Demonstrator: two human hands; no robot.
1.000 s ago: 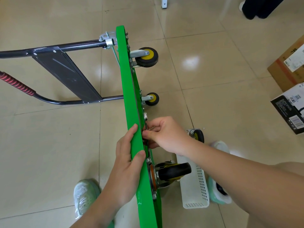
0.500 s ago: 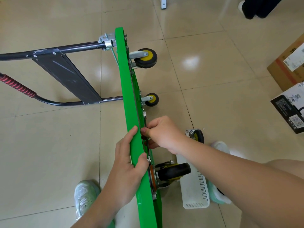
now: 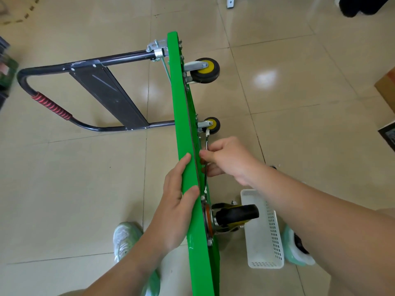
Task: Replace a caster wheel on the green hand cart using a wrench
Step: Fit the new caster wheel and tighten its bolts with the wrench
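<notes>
Your green hand cart (image 3: 181, 116) stands on its side edge on the tiled floor, deck upright, with its black folding handle (image 3: 106, 90) lying out to your left. A white perforated basket (image 3: 264, 231) sits on the floor just right of the deck. Your left hand (image 3: 175, 206) clamps the deck's upper edge, fingers on the handle side and thumb hooked over the wheel side. Just beyond it, your right hand (image 3: 229, 159) pinches a slim silver wrench (image 3: 206, 144) that runs along the underside. Its lower end is hidden, so which bolt it sits on cannot be told. The black caster wheel (image 3: 237, 213) juts out just below both hands, close under your left thumb.
</notes>
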